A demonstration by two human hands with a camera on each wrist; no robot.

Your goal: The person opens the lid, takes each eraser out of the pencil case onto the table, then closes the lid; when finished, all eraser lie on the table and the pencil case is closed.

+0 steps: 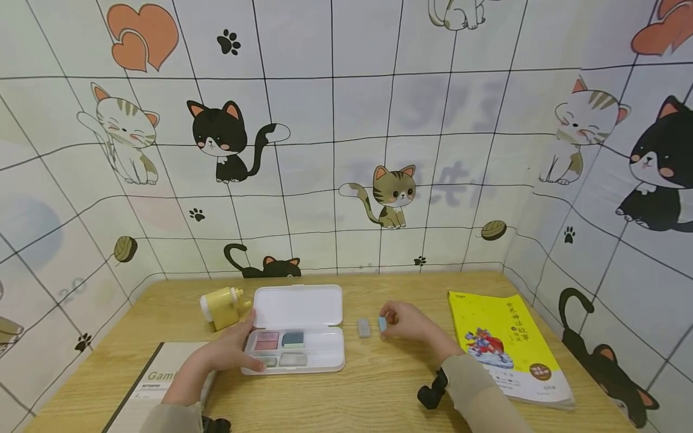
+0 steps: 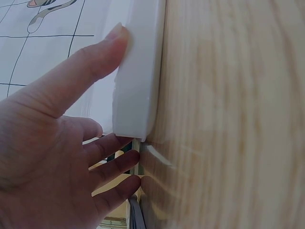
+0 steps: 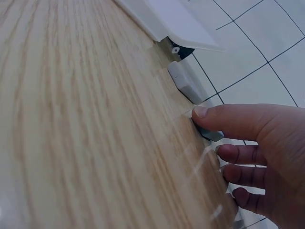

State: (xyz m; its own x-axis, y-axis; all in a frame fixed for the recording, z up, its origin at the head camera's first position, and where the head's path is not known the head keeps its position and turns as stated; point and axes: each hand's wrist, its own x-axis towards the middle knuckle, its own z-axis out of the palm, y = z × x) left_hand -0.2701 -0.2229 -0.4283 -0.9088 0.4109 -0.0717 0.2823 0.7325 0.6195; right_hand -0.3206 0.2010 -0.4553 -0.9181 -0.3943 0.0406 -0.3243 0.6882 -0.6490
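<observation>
An opened white plastic case (image 1: 325, 355) lies on the table, its lid (image 1: 298, 305) folded back. Pink (image 1: 267, 340), teal (image 1: 293, 338) and pale grey (image 1: 293, 359) erasers sit in its left half. At the case's left end is my left hand (image 1: 230, 347), thumb on the front rim and fingers spread along the end; the left wrist view shows the thumb (image 2: 102, 55) against the white wall. To the right, my right hand (image 1: 406, 322) pinches a small blue eraser (image 1: 382, 323) at the tabletop. A grey eraser (image 1: 364, 328) lies between that hand and the case.
Behind my left hand, a yellow bottle-shaped object (image 1: 222, 305) lies on its side. A notebook (image 1: 154, 385) is under the left forearm. On the right lies a yellow book (image 1: 500, 337), partly behind the right sleeve. Cat-printed cloth (image 1: 303, 132) walls the table's back and sides.
</observation>
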